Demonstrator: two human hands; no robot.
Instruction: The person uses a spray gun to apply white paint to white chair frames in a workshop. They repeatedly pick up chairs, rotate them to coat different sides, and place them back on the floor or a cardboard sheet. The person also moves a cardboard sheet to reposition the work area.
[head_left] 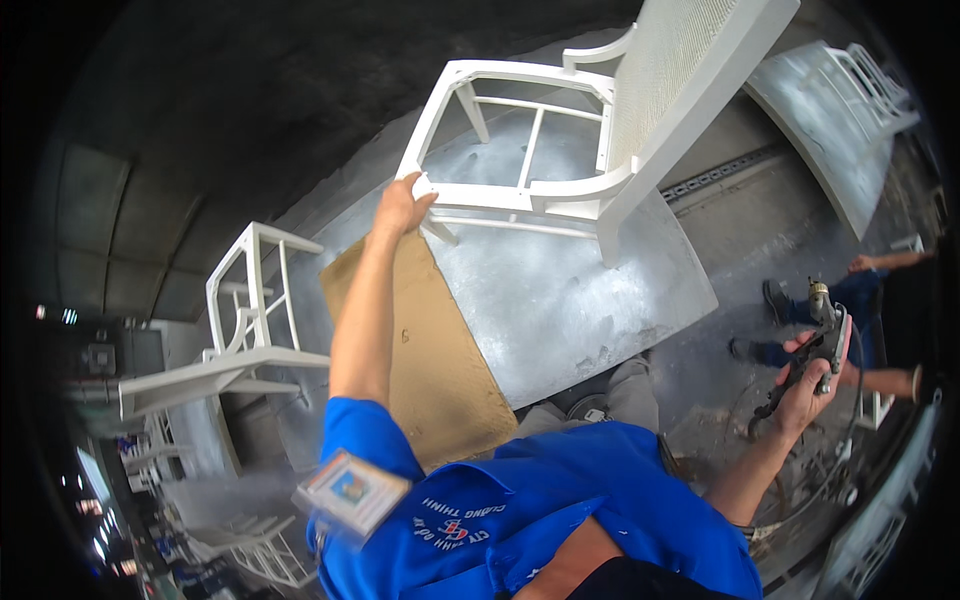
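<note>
Single head view, steep downward fisheye, close over own torso; bench (560, 290) ahead, edges bending.

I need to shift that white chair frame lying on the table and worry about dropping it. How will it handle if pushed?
The white open-seat chair frame looks rigid, so it should move as one piece. With bare rails and no seat panel it is probably light. The left hand grips one corner; resting on narrow edges on the grey metal table, it may tip.
</note>
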